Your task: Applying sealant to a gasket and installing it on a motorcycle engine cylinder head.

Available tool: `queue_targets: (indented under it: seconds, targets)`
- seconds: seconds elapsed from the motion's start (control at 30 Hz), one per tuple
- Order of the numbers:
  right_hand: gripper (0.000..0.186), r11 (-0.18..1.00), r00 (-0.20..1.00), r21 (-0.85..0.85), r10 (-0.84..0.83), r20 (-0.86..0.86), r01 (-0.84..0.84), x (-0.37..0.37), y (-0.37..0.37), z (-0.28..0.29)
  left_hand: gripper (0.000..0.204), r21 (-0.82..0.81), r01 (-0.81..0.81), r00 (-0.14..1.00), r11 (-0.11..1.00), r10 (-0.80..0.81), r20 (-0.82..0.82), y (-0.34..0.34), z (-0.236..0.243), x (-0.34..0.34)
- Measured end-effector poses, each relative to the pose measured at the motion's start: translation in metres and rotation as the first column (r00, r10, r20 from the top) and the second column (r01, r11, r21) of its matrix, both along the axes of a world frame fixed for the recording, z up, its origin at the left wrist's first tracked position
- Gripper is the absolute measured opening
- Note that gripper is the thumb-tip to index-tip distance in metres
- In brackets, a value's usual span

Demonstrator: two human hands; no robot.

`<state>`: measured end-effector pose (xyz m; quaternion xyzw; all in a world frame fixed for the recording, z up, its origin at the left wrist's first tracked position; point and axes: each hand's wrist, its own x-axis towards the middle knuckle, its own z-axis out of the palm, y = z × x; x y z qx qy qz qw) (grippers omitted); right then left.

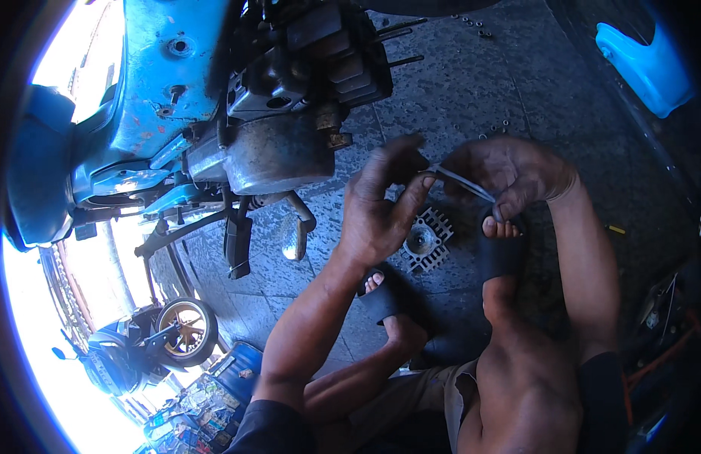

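Apparently, work stands midway: engine at eleven o'clock, finned part unfitted at three, thin strip at two pinched by the right hand, hold of the left hand indeterminable.

A dark grey tiled floor carries the things, its straight seams crossing a surface mottled with darker, irregular patches. On it, between the person's feet in dark slide sandals, the left sandal and the right sandal, sits a squarish finned metal engine part with a round hollow at its middle. Small nuts lie scattered at the far side, with more small ring-shaped pieces nearer, just beyond the right hand. To the right, well apart from these, lies a small yellow object, too small to identify.
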<state>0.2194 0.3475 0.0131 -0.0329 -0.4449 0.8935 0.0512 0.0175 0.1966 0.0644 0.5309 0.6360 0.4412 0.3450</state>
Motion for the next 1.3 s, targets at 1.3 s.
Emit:
queue_targets:
  seconds: [1.3]
  targets:
    - [0.081,0.674,0.769,0.479,-0.639,-0.004,0.563,-0.061,0.095,0.003,0.036,0.311,-0.251,0.668,0.917,0.397,-0.629,-0.127,0.040,-0.137]
